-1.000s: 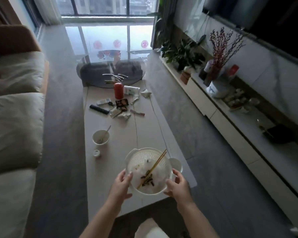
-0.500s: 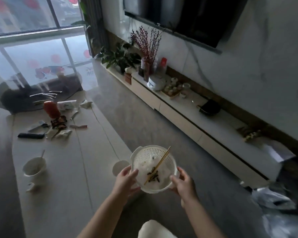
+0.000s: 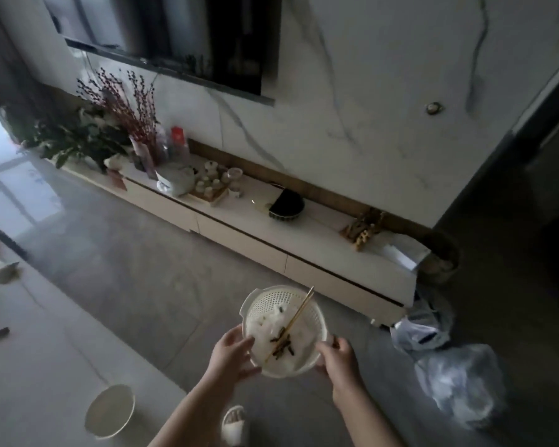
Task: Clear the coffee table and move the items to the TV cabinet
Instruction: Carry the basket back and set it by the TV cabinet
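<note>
Both hands hold a white colander (image 3: 284, 330) in the air above the grey floor (image 3: 136, 272), between the coffee table (image 3: 29, 366) and the TV cabinet (image 3: 249, 230). The left hand (image 3: 231, 354) grasps the left side of the colander, with the thumb over the rim and the fingers under it. The right hand (image 3: 338, 356) grasps the right side near the small handle, with the fingers curled around the edge. Inside the colander lie white crumpled tissues (image 3: 271, 327), some dark scraps (image 3: 283, 341) and 2 thin wooden sticks (image 3: 292, 322), which lean over the far rim.

On the near corner of the coffee table stands 1 white bowl (image 3: 109, 411). A foot in a white slipper (image 3: 234, 425) shows on the floor below the arms.

On top of the TV cabinet stand a green plant (image 3: 75, 140), a vase with red branches (image 3: 126, 108), a white teapot (image 3: 176, 180), a tray with small cups (image 3: 210, 185), a dark bowl (image 3: 286, 204) and a yellow-brown object (image 3: 363, 225) that I cannot identify. Above it a television (image 3: 175, 37) hangs on the marble wall. Plastic bags (image 3: 459, 382) lie on the floor just beside the right end of the cabinet.
</note>
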{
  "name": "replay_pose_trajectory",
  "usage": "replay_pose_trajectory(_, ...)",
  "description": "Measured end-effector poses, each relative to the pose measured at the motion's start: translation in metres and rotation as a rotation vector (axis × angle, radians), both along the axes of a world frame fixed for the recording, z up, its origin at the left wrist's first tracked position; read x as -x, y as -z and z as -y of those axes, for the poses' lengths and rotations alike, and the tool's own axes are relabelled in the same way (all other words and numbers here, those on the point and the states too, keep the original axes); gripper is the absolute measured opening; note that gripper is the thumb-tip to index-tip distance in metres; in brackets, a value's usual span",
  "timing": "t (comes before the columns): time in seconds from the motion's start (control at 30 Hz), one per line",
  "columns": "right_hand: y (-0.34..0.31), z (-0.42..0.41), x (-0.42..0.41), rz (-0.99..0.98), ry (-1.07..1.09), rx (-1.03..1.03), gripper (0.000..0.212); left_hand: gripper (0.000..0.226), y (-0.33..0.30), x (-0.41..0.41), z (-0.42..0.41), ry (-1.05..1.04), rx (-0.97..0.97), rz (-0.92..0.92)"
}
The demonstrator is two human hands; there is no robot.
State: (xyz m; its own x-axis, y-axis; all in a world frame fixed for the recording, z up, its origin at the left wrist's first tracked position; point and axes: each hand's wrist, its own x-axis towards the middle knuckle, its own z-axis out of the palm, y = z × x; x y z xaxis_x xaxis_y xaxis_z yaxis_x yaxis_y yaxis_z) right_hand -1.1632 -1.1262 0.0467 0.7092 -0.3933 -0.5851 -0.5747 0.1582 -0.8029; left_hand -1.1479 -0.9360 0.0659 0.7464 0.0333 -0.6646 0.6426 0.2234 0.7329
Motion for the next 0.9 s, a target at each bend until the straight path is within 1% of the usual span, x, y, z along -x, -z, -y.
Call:
replay_pose_trajectory(0.1, 0.005, 0.026, -0.027, -0.006, 0.059, 0.0, 0.021, 0.026, 0.004, -0.042, 0.026, 0.084, 0.011, -0.017)
replay_pose_trajectory(0.27, 0.015, 0.073, -0.077, -0.015, 0.203, 0.005, 0.02, 0.02, 0.009, -0.117, 0.077, 0.195, 0.002, -0.06)
replay_pose_trajectory(0.43, 0.027, 0.129, -0.121, -0.015, 0.348, -0.065, 0.041, 0.025, 0.011, -0.186, 0.142, 0.331, -0.037, -0.08)
replay_pose_trajectory(0.53, 0.032, 0.168, -0.138, -0.015, 0.389, -0.108, 0.041, 0.027, 0.015, -0.214, 0.186, 0.394, -0.045, -0.095)
replay_pose_trajectory(0.63, 0.035, 0.211, -0.159, 0.017, 0.422, -0.122, 0.034, 0.032, 0.024, -0.238, 0.234, 0.404, -0.049, -0.099)
replay_pose_trajectory(0.7, 0.038, 0.241, -0.175, 0.015, 0.43, -0.11, 0.031, 0.031, 0.03, -0.253, 0.267, 0.396, -0.067, -0.097)
replay_pose_trajectory(0.8, 0.046, 0.288, -0.198, 0.013, 0.382, -0.082, 0.03, 0.031, 0.041, -0.271, 0.314, 0.335, -0.093, -0.094)
replay_pose_trajectory(0.9, 0.062, 0.332, -0.223, -0.017, 0.335, -0.047, 0.023, 0.035, 0.059, -0.286, 0.354, 0.27, -0.139, -0.09)
